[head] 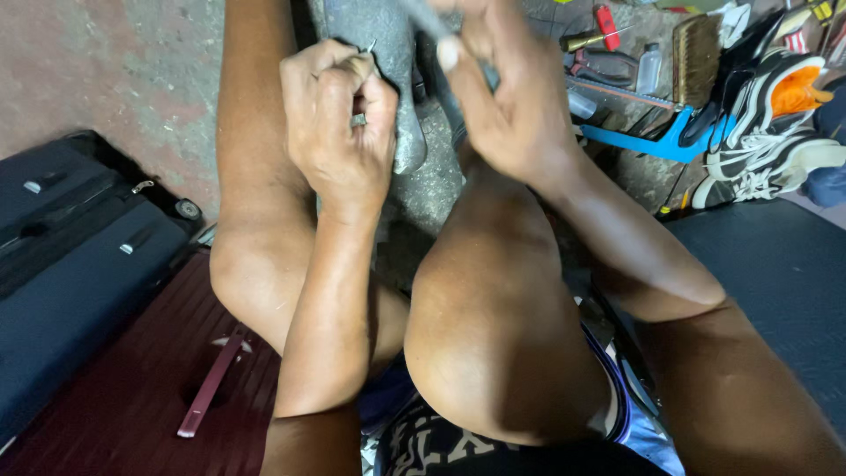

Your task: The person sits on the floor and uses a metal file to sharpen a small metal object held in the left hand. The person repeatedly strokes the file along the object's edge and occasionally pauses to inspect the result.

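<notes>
Head view, upper centre: left hand (342,123) fisted, fingers clamped on a small metal tool (366,48); right hand (507,97) fingers pinched together on grey material (388,53), steadying it between the knees.

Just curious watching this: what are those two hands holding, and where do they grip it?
The left hand is fisted around a small metal tool, its tip poking out on top. The right hand pinches a grey item near its top; what it is cannot be told.

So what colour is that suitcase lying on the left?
The suitcase is dark navy blue with small silver fittings, seen in the head view.
</notes>
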